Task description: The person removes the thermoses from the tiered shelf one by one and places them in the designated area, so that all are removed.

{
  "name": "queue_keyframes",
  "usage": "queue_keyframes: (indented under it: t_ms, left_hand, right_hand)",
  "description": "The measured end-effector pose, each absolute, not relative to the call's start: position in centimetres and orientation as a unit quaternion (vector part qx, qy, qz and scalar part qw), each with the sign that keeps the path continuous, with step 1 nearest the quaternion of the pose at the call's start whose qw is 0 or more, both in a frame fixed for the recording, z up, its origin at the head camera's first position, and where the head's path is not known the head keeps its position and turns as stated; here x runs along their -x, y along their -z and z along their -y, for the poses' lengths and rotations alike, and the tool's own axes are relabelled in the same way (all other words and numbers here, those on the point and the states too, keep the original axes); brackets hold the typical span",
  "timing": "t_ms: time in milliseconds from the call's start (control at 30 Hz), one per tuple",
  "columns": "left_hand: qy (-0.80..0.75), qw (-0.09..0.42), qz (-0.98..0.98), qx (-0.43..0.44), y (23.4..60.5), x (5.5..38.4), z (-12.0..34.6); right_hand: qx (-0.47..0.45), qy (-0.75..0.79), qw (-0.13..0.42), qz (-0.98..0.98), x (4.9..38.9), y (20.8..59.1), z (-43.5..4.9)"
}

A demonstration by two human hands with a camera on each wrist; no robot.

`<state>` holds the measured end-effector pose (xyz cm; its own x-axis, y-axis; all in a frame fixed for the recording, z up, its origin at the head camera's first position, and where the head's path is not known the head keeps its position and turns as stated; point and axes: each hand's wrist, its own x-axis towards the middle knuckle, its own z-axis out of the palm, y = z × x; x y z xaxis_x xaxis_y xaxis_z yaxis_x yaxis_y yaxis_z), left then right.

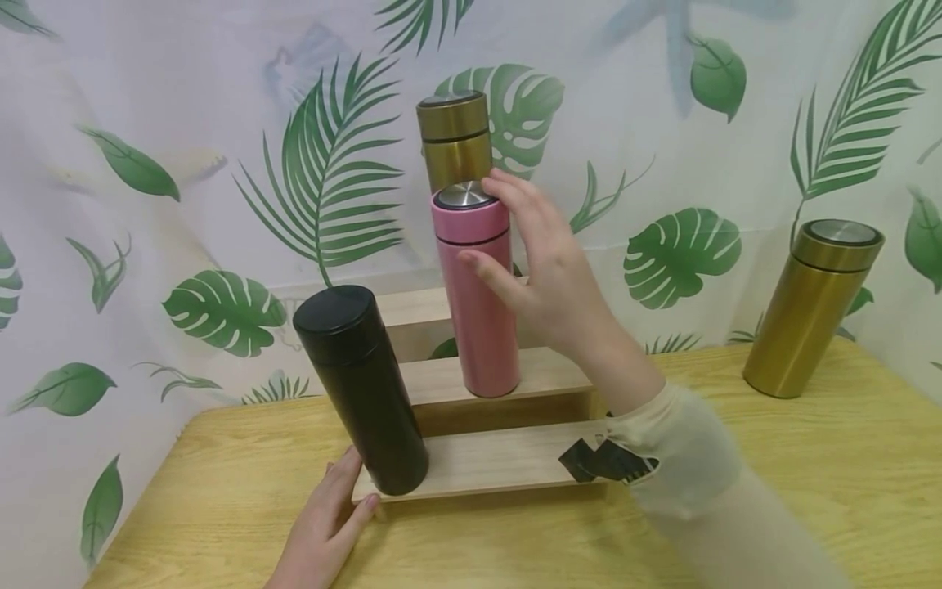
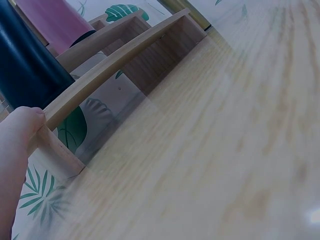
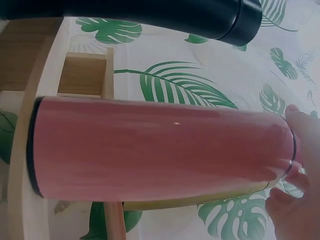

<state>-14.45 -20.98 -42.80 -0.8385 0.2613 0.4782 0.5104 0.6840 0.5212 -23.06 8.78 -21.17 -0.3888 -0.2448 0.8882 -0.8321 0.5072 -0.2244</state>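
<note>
A pink thermos bottle [image 1: 482, 319] with a silver-topped lid stands on the middle step of a stepped wooden rack [image 1: 508, 458]. My right hand [image 1: 555, 282] grips it near the top, with the fingertips at the lid and the thumb against the front side. On the rack's lowest step, at the left end, is a black thermos bottle [image 1: 368, 401]. Beside its base my left hand [image 1: 324, 515] holds the rack's left end, thumb on the step's edge [image 2: 31, 117]. Behind the pink bottle rises a gold thermos bottle [image 1: 458, 151], its lower part hidden.
Another gold thermos bottle [image 1: 813, 311] stands on the wooden table [image 1: 486, 548], right of the rack. A white backdrop [image 1: 559, 33] printed with green leaves hangs behind the table. My right sleeve [image 1: 692, 450] passes in front of the rack's right end.
</note>
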Motion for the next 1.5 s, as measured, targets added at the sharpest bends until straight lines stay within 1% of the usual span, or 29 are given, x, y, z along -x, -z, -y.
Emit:
queue_keyframes:
  t_ms: [100, 300, 400, 567, 700, 900, 1100, 1267, 1500]
  left_hand:
    - [0.334, 0.188, 0.898, 0.215, 42.9, 14.5, 21.0]
    - [0.329, 0.191, 0.9, 0.214, 42.9, 14.5, 21.0]
    - [0.329, 0.191, 0.9, 0.213, 42.9, 14.6, 21.1]
    - [0.332, 0.19, 0.9, 0.211, 42.9, 14.6, 21.1]
    - [0.332, 0.19, 0.899, 0.214, 42.9, 14.6, 21.1]
    - [0.334, 0.193, 0.897, 0.217, 43.0, 14.7, 21.0]
    - [0.336, 0.188, 0.898, 0.215, 43.0, 14.7, 21.0]
    - [0.332, 0.188, 0.9, 0.211, 43.0, 14.7, 21.1]
    - [0.33, 0.187, 0.901, 0.212, 42.9, 14.6, 21.0]
  right_hand:
    - [-0.349, -0.357, 0.435, 0.749, 22.9, 21.4, -8.7]
    - [-0.311, -0.414, 0.432, 0.739, 21.8, 22.0, -9.0]
    - [-0.307, -0.431, 0.433, 0.73, 21.3, 22.3, -9.4]
    - [-0.313, -0.477, 0.399, 0.718, 20.7, 22.4, -10.0]
    - [-0.296, -0.503, 0.375, 0.721, 20.0, 22.5, -10.6]
    - [-0.268, -0.523, 0.366, 0.721, 18.7, 22.8, -11.5]
    - [-0.268, -0.554, 0.354, 0.705, 17.9, 23.2, -12.4]
    - [-0.268, -0.55, 0.346, 0.711, 17.7, 23.3, -13.2]
    - [-0.292, -0.657, 0.34, 0.607, 18.2, 23.5, -14.1]
